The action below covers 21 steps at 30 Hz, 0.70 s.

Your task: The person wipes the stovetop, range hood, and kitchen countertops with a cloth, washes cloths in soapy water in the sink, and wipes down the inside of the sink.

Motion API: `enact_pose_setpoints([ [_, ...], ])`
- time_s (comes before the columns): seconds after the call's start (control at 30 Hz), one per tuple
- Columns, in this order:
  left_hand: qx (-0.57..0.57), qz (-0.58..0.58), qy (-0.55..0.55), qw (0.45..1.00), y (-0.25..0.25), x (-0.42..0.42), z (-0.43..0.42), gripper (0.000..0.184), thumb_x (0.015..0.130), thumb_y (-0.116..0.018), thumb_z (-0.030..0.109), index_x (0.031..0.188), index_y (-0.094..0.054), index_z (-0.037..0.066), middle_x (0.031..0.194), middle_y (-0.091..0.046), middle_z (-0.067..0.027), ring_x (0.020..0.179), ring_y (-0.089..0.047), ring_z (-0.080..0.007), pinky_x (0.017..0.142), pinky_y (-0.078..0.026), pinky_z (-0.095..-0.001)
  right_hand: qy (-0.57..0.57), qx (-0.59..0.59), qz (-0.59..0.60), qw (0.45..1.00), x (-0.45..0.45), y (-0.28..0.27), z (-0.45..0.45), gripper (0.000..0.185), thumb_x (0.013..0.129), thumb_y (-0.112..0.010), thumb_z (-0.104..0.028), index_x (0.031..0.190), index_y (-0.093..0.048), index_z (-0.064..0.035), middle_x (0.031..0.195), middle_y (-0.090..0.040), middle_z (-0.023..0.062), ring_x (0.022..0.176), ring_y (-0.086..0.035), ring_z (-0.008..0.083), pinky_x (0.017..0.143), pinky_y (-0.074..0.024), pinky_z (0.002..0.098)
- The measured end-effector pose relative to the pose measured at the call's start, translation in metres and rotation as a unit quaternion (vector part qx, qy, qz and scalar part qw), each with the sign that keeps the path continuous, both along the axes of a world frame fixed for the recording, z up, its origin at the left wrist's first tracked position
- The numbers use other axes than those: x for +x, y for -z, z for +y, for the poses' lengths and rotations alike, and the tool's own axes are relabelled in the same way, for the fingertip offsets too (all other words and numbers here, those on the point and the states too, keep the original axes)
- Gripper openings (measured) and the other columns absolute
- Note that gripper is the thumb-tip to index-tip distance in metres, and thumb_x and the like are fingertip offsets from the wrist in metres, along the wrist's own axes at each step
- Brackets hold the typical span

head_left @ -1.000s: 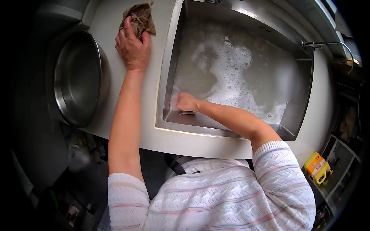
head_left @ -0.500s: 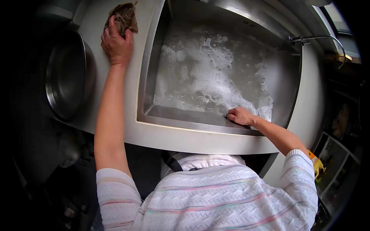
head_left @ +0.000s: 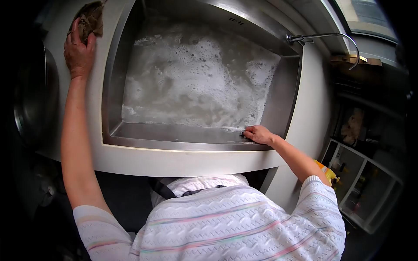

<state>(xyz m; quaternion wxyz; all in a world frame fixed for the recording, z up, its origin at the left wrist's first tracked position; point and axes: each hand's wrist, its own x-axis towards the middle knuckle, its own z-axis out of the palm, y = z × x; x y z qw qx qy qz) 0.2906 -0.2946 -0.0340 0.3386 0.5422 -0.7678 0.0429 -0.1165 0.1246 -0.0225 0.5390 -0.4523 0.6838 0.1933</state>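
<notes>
A large steel sink (head_left: pixel 174 132) holds cloudy water (head_left: pixel 152 98) topped with white suds (head_left: pixel 202 65). At its near wall, toward the right, my right hand (head_left: pixel 259 135) is closed, knuckles up. Something small and dark shows at its fingertips, too hidden to name. My left hand (head_left: pixel 80 54) rests on the counter left of the sink, index finger stretched out and thumb apart. Its fingers lie against a crumpled brown cloth or paper (head_left: pixel 90 19).
A curved tap (head_left: pixel 335 35) rises at the sink's back right corner. On the left, a steel basin (head_left: pixel 45 87) stands partly in shadow. The pale counter (head_left: pixel 183 162) borders the sink. Lower right are a yellow package (head_left: pixel 327 172) and a white-framed shelf (head_left: pixel 355 178).
The whole view has shifted, so the sink and counter appear further left. The suds have spread and drifted in the water. My right hand stays at the near wall, further right along it.
</notes>
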Motion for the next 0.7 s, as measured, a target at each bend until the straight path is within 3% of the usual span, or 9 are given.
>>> enact_pose_setpoints([
  [0.13,-0.014,0.014,0.006,1.000,0.003,0.003,-0.004,0.054,0.079,-0.058,0.028,0.130,-0.041,0.019,0.111,-0.057,-0.0143,0.102,-0.053,-0.0359,0.087,-0.043,-0.0433,-0.164,0.081,0.129,0.975,-0.026,-0.021,0.007,0.030,0.090,-0.041,-0.031,0.100,-0.061,-0.0107,0.097,-0.063,0.0135,0.094,-0.058,0.0336,0.080,-0.0459,0.0424],
  [0.17,-0.002,0.014,0.009,1.000,0.005,0.006,-0.008,0.056,0.078,-0.059,0.027,0.130,-0.040,0.020,0.109,-0.057,-0.0117,0.104,-0.051,-0.0329,0.088,-0.042,-0.0430,-0.216,0.131,0.162,0.954,-0.023,-0.024,0.000,0.028,0.089,-0.041,-0.025,0.101,-0.061,-0.0109,0.098,-0.064,0.0125,0.096,-0.060,0.0296,0.082,-0.0467,0.0407],
  [0.27,-0.044,0.027,0.039,0.998,0.000,0.011,-0.007,0.049,0.085,-0.056,0.027,0.131,-0.041,0.017,0.112,-0.057,-0.0156,0.104,-0.053,-0.0341,0.084,-0.045,-0.0397,-0.391,0.125,0.194,0.891,-0.042,0.001,0.003,0.026,0.086,-0.044,-0.021,0.102,-0.062,-0.0112,0.102,-0.062,0.0121,0.098,-0.059,0.0276,0.083,-0.0464,0.0390],
  [0.33,-0.047,0.017,0.022,0.999,0.002,0.017,-0.006,0.049,0.085,-0.057,0.028,0.131,-0.041,0.017,0.113,-0.057,-0.0156,0.104,-0.053,-0.0334,0.084,-0.045,-0.0391,-0.404,0.021,0.234,0.884,-0.048,-0.006,-0.028,0.024,0.084,-0.046,-0.017,0.101,-0.062,-0.0115,0.107,-0.059,0.0109,0.102,-0.056,0.0272,0.084,-0.0458,0.0386],
  [0.43,-0.047,0.003,0.020,0.999,0.008,0.025,-0.004,0.048,0.086,-0.056,0.029,0.131,-0.042,0.018,0.115,-0.056,-0.0154,0.105,-0.053,-0.0323,0.085,-0.045,-0.0380,-0.442,-0.089,0.326,0.831,-0.096,0.006,-0.087,0.021,0.083,-0.049,-0.018,0.098,-0.062,-0.0137,0.105,-0.056,0.0082,0.107,-0.048,0.0223,0.086,-0.0349,0.0379],
  [0.53,-0.032,0.013,0.019,0.999,0.017,0.034,-0.001,0.047,0.087,-0.055,0.030,0.131,-0.042,0.018,0.117,-0.055,-0.0151,0.107,-0.053,-0.0317,0.086,-0.044,-0.0373,-0.397,-0.188,0.392,0.808,-0.129,0.013,-0.138,0.020,0.082,-0.048,-0.020,0.092,-0.065,-0.0136,0.103,-0.054,0.0084,0.105,-0.046,0.0238,0.085,-0.0347,0.0390],
  [0.63,-0.034,0.018,0.028,0.999,0.029,0.041,0.000,0.048,0.087,-0.055,0.031,0.131,-0.042,0.017,0.118,-0.054,-0.0151,0.109,-0.052,-0.0320,0.087,-0.044,-0.0369,-0.349,-0.233,0.426,0.801,-0.136,0.045,-0.144,0.020,0.081,-0.048,-0.018,0.088,-0.065,-0.0122,0.104,-0.054,0.0096,0.103,-0.046,0.0255,0.085,-0.0356,0.0400],
  [0.7,-0.041,0.019,0.032,0.998,0.034,0.046,-0.001,0.048,0.087,-0.055,0.032,0.131,-0.042,0.017,0.119,-0.054,-0.0153,0.109,-0.052,-0.0323,0.088,-0.044,-0.0369,-0.410,-0.176,0.429,0.786,-0.116,0.069,-0.119,0.023,0.076,-0.053,-0.020,0.092,-0.066,-0.0090,0.108,-0.054,0.0124,0.105,-0.045,0.0289,0.090,-0.0352,0.0411],
])
